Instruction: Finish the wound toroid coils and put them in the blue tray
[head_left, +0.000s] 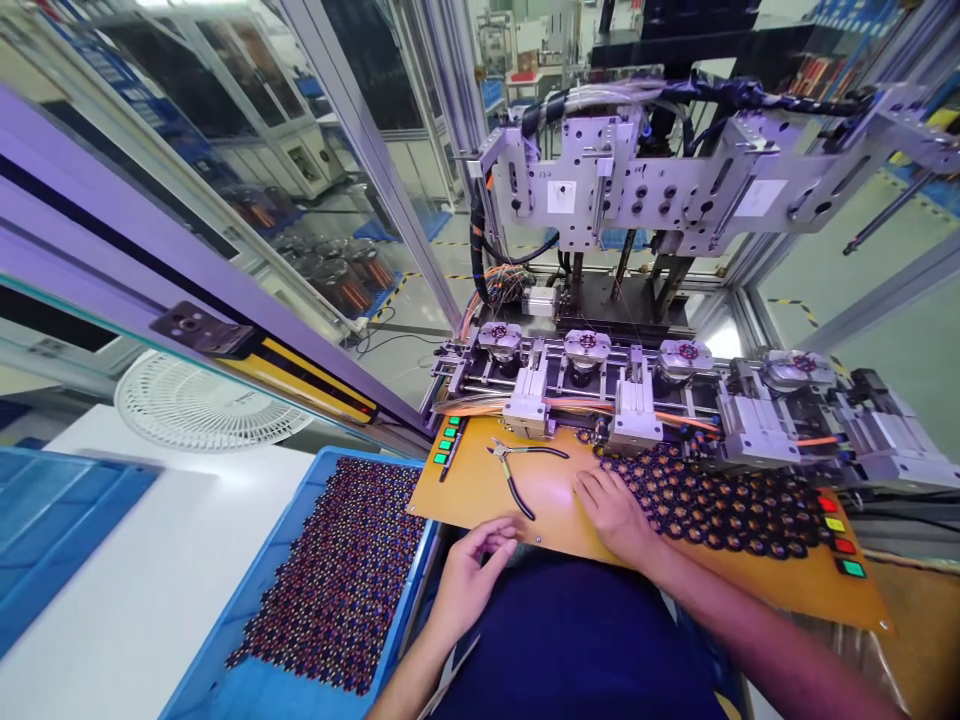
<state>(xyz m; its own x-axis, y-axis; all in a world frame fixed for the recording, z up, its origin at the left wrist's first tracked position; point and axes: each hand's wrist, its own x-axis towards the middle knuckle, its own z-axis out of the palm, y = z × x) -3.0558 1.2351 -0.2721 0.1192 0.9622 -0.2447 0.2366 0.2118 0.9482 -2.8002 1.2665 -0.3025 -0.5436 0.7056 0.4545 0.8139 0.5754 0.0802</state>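
My left hand [471,572] hovers at the near edge of the orange work board [480,490], thumb and fingers pinched together; whether anything small sits between them is unclear. My right hand [613,512] rests palm down on the board, fingers curled at the left edge of a spread of small dark round wound parts [720,505]. Black-handled pliers [516,470] lie on the board between and just beyond the two hands. A blue tray [270,690] filled with several of the same small parts [341,570] sits to the left of my left hand.
Behind the board stands a machine with a row of fixtures [585,350] holding round parts, and a metal head [637,180] above. Green buttons [448,440] sit left, coloured buttons [838,535] right. A white fan [202,405] and a blue lid [52,520] lie on the white table.
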